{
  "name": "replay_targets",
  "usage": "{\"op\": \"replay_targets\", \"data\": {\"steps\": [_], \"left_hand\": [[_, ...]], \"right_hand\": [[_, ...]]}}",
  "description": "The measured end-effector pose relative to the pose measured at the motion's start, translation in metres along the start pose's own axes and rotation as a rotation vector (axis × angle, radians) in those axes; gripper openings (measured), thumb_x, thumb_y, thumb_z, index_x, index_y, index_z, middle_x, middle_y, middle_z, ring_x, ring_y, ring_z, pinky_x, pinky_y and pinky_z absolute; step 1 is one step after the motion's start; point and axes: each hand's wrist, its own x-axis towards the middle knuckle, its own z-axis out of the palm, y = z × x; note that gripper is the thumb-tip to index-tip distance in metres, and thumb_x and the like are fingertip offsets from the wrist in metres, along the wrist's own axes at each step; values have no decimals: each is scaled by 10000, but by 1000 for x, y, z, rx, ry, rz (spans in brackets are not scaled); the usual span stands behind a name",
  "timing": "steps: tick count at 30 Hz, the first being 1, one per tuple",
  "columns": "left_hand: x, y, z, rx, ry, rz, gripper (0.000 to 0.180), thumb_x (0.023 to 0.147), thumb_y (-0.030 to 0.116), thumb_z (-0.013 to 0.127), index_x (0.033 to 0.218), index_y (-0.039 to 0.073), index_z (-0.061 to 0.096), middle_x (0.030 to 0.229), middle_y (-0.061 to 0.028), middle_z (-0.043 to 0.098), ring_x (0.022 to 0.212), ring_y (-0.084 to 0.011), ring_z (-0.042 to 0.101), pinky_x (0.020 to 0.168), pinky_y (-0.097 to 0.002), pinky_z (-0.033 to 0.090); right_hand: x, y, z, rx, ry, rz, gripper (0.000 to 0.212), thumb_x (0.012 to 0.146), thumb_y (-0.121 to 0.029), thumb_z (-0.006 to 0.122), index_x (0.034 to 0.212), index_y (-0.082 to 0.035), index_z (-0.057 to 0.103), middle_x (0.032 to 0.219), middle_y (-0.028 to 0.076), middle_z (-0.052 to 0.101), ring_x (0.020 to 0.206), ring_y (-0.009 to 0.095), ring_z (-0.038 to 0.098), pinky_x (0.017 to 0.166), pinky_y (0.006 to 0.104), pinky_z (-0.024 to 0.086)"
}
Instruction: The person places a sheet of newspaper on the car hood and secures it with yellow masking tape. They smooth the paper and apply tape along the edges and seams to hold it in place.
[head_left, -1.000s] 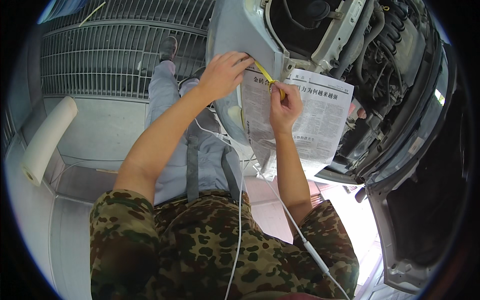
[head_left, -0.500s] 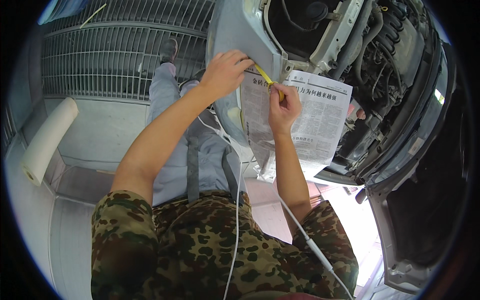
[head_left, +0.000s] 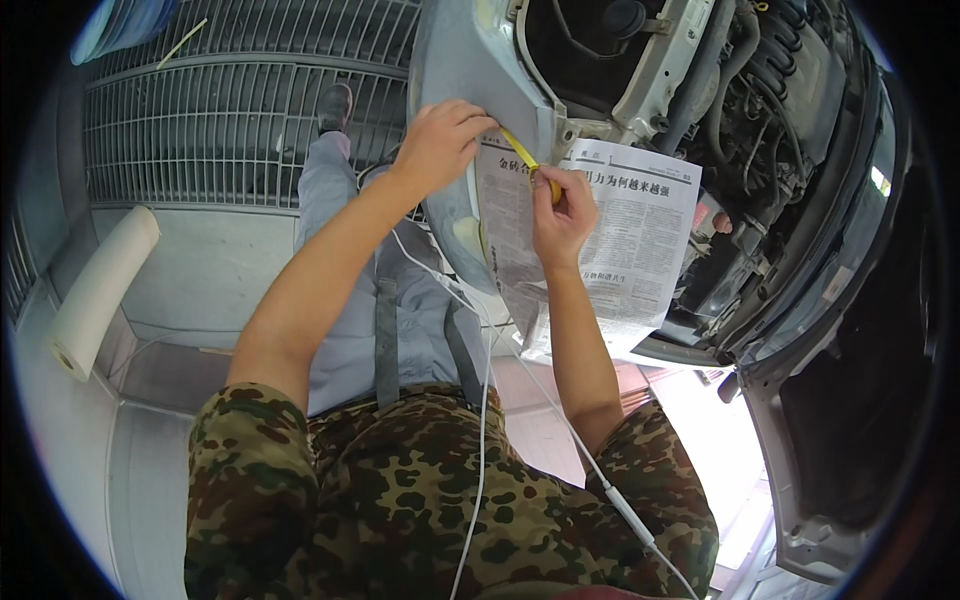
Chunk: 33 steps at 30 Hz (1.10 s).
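Note:
A short strip of yellow masking tape [head_left: 517, 147] stretches between my hands over the top edge of a newspaper sheet [head_left: 640, 245]. My left hand [head_left: 445, 145] is closed at the strip's upper end, against the grey car body panel [head_left: 470, 75]. What lies under its fingertips is partly hidden. In my right hand [head_left: 566, 220], lower and to the right, is the tape's other end with what looks like the roll, mostly covered by the fingers. The newspaper hangs down from the panel's edge, creased at its lower left.
The open engine bay [head_left: 770, 110] lies right of the newspaper, with a raised hood [head_left: 850, 400] at lower right. White cables [head_left: 485, 400] hang across my front. A white paper roll [head_left: 105, 290] leans at the left. Metal floor grating [head_left: 230, 130] lies at upper left.
The view has shifted slightly. Both hands keep nearly the same place on the panel and newspaper, with the tape strip still stretched between them.

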Motion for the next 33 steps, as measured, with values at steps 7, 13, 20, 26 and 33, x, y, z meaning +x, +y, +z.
{"op": "replay_targets", "data": {"steps": [7, 13, 20, 26, 33], "left_hand": [[-5, 8, 17, 1, 101, -120, 365, 850, 12, 651, 1192, 103, 740, 1178, -80, 715, 1154, -315, 661, 991, -472, 495], [-11, 3, 26, 0, 176, -187, 358, 865, 16, 640, 1199, 97, 740, 1178, -90, 720, 1143, -329, 668, 968, -470, 509], [-13, 10, 27, 37, 184, -141, 376, 836, 63, 677, 1203, 120, 736, 1243, -58, 701, 1166, -313, 654, 972, -471, 513], [-17, 28, 20, 89, 134, -6, 468, 831, 38, 705, 1289, 132, 718, 1327, -51, 686, 1264, -294, 641, 992, -464, 506], [-17, 26, 14, 130, 60, 110, 528, 814, 76, 727, 1340, 100, 690, 1398, -57, 662, 1318, -281, 612, 1013, -454, 484]], "right_hand": [[-1, 0, -1, -8, -6, 10, 146, 889, 62, 760, 1003, -28, 753, 826, 86, 638, 697, 189, 592, 635, 298, 467], [0, -3, -1, -6, 4, 2, 152, 879, 63, 760, 1001, -27, 750, 816, 90, 638, 689, 195, 591, 627, 305, 465], [0, -3, 1, -21, 11, -21, 157, 869, 62, 760, 996, -30, 749, 809, 88, 637, 675, 195, 588, 618, 310, 464], [0, -6, 0, -63, -6, -1, 123, 885, 3, 798, 994, -40, 759, 807, 88, 642, 679, 197, 597, 616, 319, 469], [2, -13, 4, -131, -28, 20, 105, 916, -56, 805, 1009, -37, 759, 818, 95, 667, 693, 236, 623, 642, 342, 499]]}}
